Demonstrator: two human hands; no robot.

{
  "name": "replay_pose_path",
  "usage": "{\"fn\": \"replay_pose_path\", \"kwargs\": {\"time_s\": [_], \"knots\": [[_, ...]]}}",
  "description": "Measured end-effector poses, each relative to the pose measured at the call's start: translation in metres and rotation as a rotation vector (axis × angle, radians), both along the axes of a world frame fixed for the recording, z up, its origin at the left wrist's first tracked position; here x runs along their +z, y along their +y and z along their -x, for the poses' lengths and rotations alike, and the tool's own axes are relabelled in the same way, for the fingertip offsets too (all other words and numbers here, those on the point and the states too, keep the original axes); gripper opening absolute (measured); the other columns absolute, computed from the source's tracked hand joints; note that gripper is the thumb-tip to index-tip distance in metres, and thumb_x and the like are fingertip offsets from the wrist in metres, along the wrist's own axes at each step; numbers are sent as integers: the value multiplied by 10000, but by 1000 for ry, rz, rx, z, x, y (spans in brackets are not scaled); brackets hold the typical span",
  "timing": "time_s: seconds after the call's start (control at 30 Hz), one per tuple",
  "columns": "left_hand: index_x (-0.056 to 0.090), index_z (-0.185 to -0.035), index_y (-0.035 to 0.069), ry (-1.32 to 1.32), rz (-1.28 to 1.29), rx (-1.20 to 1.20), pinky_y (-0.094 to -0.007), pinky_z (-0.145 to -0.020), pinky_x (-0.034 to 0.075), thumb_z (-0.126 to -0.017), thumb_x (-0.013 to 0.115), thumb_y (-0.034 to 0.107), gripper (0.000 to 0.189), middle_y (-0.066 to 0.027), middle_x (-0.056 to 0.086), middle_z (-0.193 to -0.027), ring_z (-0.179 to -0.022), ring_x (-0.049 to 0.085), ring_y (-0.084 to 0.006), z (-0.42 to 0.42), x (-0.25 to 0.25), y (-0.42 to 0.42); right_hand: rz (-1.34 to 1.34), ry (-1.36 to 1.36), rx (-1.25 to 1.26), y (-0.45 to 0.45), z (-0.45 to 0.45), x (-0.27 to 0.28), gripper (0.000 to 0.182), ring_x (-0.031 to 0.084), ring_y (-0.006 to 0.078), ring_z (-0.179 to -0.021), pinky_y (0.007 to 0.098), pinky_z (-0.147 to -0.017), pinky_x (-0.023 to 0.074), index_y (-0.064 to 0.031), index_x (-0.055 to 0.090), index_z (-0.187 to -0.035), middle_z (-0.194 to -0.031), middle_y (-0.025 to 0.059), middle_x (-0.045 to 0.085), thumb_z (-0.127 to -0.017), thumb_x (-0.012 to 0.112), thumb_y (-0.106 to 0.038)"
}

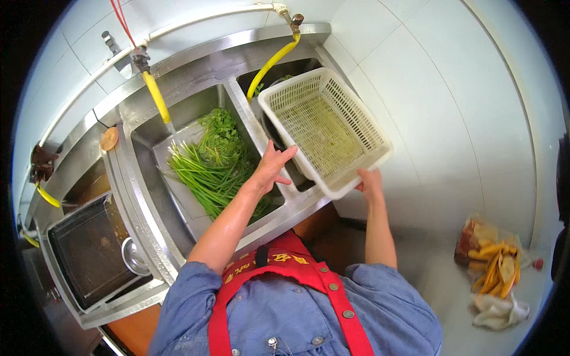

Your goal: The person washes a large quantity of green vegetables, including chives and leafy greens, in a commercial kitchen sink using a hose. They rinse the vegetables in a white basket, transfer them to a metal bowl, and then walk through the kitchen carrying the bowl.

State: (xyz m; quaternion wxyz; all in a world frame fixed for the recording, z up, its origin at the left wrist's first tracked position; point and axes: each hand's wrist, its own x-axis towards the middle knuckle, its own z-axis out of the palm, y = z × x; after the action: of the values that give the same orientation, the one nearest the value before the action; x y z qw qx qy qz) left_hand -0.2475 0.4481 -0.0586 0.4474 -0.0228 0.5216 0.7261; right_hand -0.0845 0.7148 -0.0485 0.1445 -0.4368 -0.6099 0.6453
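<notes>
A white slotted plastic basket sits over the right sink basin, with only a little greenish residue visible inside. My right hand grips its near right corner by the rim. My left hand has its fingers spread at the basket's near left side, one fingertip at the rim; whether it presses there I cannot tell. In the middle basin lie a bundle of green onions and a bunch of cilantro-like leafy greens. Water runs onto them from a yellow hose.
A second yellow hose bends into the right basin behind the basket. At left, a dark rectangular tray and a metal bowl lie in another basin. A tiled wall rises close on the right. Yellow gloves hang there.
</notes>
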Motion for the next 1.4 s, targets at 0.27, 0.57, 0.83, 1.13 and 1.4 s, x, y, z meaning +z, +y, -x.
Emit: {"fn": "replay_pose_path", "kwargs": {"time_s": [0.27, 0.57, 0.83, 1.13, 1.4], "knots": [[318, -1368, 57, 124, 21, 636, -414, -603, 611, -764, 576, -78, 670, -164, 513, -1254, -1022, 602, -279, -64, -53, 23, 55, 63, 236, -12, -22, 9, 548, 579, 245, -1089, 325, -884, 495, 10, 332, -1386, -1307, 148, 489, -882, 535, -68], [237, -1409, 112, 21, 324, 1436, -576, -613, 579, -801, 506, -12, 677, -215, 423, -1343, -1036, 592, -458, -176, -13, -135, -250, -109, 521, 129, 87, -49, 331, 600, 193, -979, 320, -866, 476, -10, 569, -1220, -1089, 106, 631, -930, 548, -168], [438, -1222, 30, -28, 741, 1536, -376, -502, 572, -758, 535, 33, 475, -144, 596, -969, -702, 631, -234, -138, -10, -216, -947, -692, 959, 304, 147, -189, 497, 510, 434, -1123, 452, -961, 410, 10, 523, -1287, -1255, 238, 550, -929, 437, -323], [307, -1362, 1, -95, 1236, 1633, -386, -726, 528, -719, 667, 82, 742, -213, 608, -1065, -923, 633, -309, -190, -71, -263, -886, -890, 954, 232, 196, -180, 433, 579, 299, -1035, 408, -899, 458, 47, 567, -1189, -1182, 193, 581, -924, 439, -271], [433, -1214, -7, -169, 1392, 1408, -423, -824, 493, -739, 676, 146, 555, -214, 616, -1028, -961, 610, -338, -153, -60, -269, -399, -625, 955, 243, 186, -179, 365, 570, 280, -994, 393, -882, 453, 36, 562, -1182, -1123, 156, 596, -852, 499, -109]]}}
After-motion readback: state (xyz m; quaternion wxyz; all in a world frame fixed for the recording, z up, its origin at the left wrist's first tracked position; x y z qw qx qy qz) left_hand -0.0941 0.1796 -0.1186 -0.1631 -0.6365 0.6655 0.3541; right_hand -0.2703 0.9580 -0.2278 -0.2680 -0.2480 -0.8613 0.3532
